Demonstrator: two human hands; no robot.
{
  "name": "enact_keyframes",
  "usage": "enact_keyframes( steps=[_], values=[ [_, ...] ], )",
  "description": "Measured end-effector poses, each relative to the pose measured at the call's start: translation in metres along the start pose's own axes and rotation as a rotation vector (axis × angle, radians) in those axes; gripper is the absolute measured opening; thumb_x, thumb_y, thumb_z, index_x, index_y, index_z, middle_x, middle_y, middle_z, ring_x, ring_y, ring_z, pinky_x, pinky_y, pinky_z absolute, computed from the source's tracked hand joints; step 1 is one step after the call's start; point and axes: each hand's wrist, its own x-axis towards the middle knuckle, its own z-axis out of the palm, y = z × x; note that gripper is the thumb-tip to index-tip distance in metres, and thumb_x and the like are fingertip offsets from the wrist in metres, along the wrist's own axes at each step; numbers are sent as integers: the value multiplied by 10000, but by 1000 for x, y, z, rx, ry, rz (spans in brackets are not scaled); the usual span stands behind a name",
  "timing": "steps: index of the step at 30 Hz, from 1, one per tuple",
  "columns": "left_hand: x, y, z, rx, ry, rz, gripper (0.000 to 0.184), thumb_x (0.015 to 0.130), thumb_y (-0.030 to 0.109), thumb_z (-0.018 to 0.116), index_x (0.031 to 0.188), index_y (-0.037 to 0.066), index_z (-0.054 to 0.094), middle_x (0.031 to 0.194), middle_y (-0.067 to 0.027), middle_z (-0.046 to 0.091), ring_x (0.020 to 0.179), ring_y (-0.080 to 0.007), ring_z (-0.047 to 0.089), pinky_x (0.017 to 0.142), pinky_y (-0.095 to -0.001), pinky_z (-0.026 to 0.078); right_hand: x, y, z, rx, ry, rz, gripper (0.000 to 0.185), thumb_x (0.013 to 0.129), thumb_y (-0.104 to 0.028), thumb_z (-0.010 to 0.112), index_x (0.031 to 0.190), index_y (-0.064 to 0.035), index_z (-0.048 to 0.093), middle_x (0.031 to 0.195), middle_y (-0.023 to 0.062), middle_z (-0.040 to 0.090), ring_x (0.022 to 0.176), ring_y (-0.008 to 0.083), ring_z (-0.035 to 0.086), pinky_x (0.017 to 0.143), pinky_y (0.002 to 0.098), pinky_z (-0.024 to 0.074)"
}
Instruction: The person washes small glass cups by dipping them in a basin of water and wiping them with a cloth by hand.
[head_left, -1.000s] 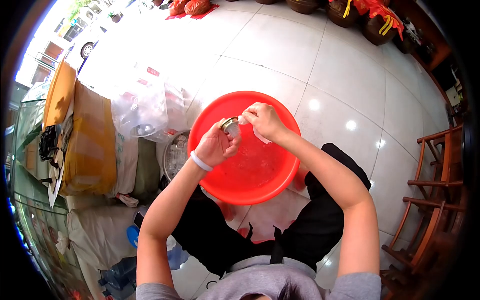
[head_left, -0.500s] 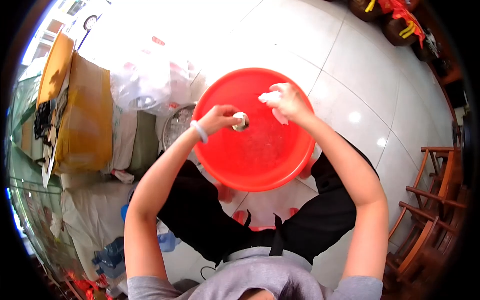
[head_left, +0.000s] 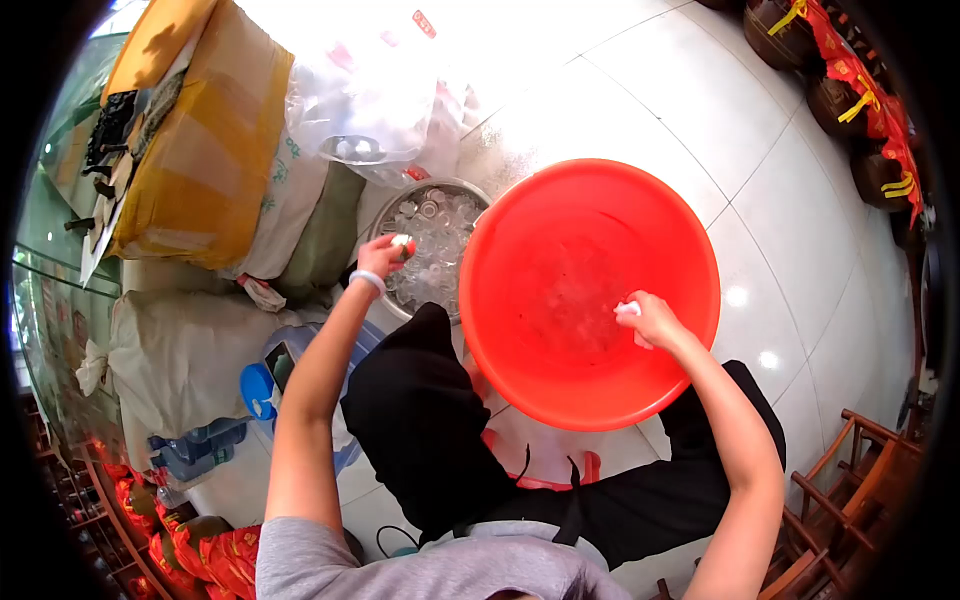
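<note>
My left hand (head_left: 379, 257) is closed on a small shiny round piece (head_left: 402, 242), its exact kind too small to tell. It hovers at the left side of a metal basin (head_left: 376, 226) heaped with small clear pieces (head_left: 436, 230). Over the right part of a large red plastic tub (head_left: 500, 330), my right hand (head_left: 655, 322) grips a crumpled white-and-pink cloth (head_left: 628, 309). Shallow, cloudy-looking water seems to lie in the tub.
A taped cardboard box (head_left: 200, 160) and white sacks (head_left: 190, 340) stand at left. Clear plastic bags (head_left: 360, 100) sit behind the basin. Dark jars with red cloth (head_left: 840, 100) line the far right; a wooden rack (head_left: 850, 480) is at lower right.
My left hand has carried the small round piece leftward from above the tub to the metal basin. My right hand remains over the tub with the cloth. The view has shifted left.
</note>
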Motion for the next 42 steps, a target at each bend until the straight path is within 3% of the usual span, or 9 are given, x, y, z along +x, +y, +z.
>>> enact_keyframes(
  steps=[3,8,13,15,22,27,35,38,42],
  values=[
    [5,-39,-3,55,187,-39,315,768,53,595,1079,7,592,946,-67,641,817,-142,611,665,-263,487,5,-1,5,-14,-33,-53,318,763,-196,605,967,42,547,800,141,613,426,196,536,474,337,438],
    [27,-58,4,545,349,278,282,719,132,629,982,31,638,868,-89,662,768,-137,599,703,-282,453,12,-9,16,-512,28,-145,257,805,-297,545,851,-46,577,917,168,580,894,342,567,701,465,465],
    [93,-107,-16,553,235,368,195,753,152,595,895,18,594,742,-87,612,694,-180,566,641,-319,430,7,-46,22,-813,3,-183,163,801,-178,514,830,-27,571,880,176,572,833,332,581,675,458,461],
    [71,-65,-11,915,93,154,307,761,180,582,1018,12,577,903,-169,616,831,-294,593,760,-344,451,0,-66,23,-940,48,-226,144,718,-56,536,846,-16,588,867,165,585,805,312,597,632,434,470],
    [-6,71,29,1250,-1,337,268,816,197,497,1005,19,562,1023,-173,592,977,-356,541,851,-432,423,-55,-138,-6,-1097,-37,-316,115,625,-38,613,737,-29,636,769,134,618,714,266,623,502,355,504],
    [-161,194,117,1582,-116,990,151,806,113,463,850,85,605,894,-109,634,886,-267,606,725,-385,474,-79,-137,-24,-1044,59,-336,83,643,-37,597,690,-75,653,688,113,639,706,242,645,504,366,485],
    [-308,235,237,2159,-387,1160,155,749,177,562,847,59,582,754,-44,581,714,-226,563,557,-397,379,-80,-94,-34,-646,95,-146,122,784,-142,577,871,-61,603,835,131,627,741,195,627,656,375,485],
    [-367,257,256,2161,-417,1194,164,755,182,555,859,58,584,797,-67,569,706,-218,549,558,-402,378,-207,-146,-45,118,521,-574,147,779,-149,631,819,-23,567,835,138,604,774,150,602,707,364,485],
    [-391,257,253,2078,-424,1337,161,751,175,554,854,55,582,798,-73,564,701,-217,547,558,-395,378,-276,-136,-44,191,551,-1084,127,775,-140,616,825,-30,576,842,132,610,784,160,605,701,365,486]
  ],
)
